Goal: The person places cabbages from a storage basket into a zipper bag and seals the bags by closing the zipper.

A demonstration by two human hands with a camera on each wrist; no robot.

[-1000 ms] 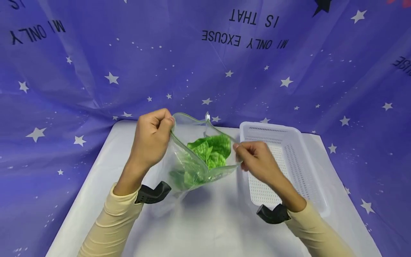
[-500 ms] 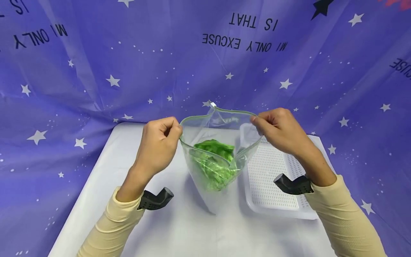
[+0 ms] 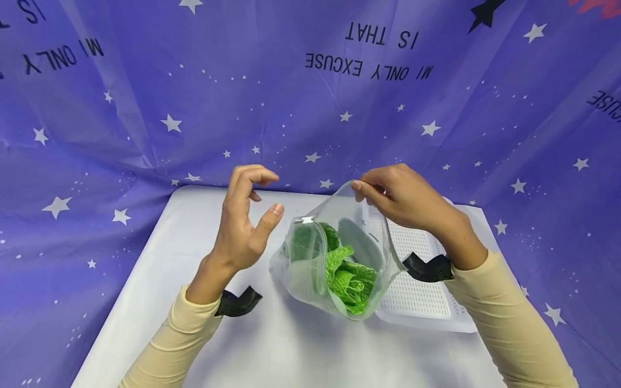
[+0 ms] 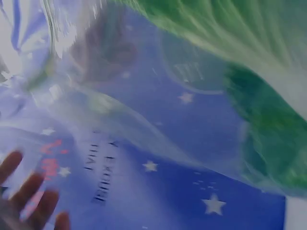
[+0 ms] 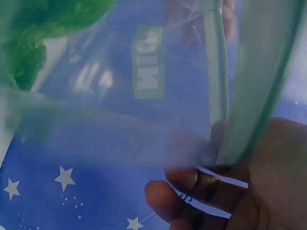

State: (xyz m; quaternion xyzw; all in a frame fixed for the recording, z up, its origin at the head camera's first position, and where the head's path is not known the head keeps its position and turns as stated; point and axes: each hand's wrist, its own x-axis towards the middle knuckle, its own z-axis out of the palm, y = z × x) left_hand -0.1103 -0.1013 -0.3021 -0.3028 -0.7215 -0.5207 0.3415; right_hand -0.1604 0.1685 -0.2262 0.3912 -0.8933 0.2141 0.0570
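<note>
A clear zip bag (image 3: 305,269) with a green-edged mouth hangs tilted over the table, its white slider (image 3: 304,220) at the left of the opening. Inside it lie green lettuce leaves (image 3: 351,280). My right hand (image 3: 407,196) pinches the bag's rim at the upper right; the right wrist view shows the thumb and fingers at the zip edge. To the left of the bag, my left hand (image 3: 247,221) is raised, thumb and fingers spread apart with nothing between them. In the left wrist view its fingers (image 4: 41,201) stand away from the plastic.
A white perforated basket (image 3: 412,269) stands on the right of the white table (image 3: 233,345), partly behind the bag and right arm. A purple star-printed cloth (image 3: 310,97) rises behind the table. Each wrist carries a black camera mount (image 3: 240,302).
My left hand has let go of the bag's rim and opened. The bag's mouth, held wide between both hands half a second ago, has swung down and tipped, my right hand still gripping it.
</note>
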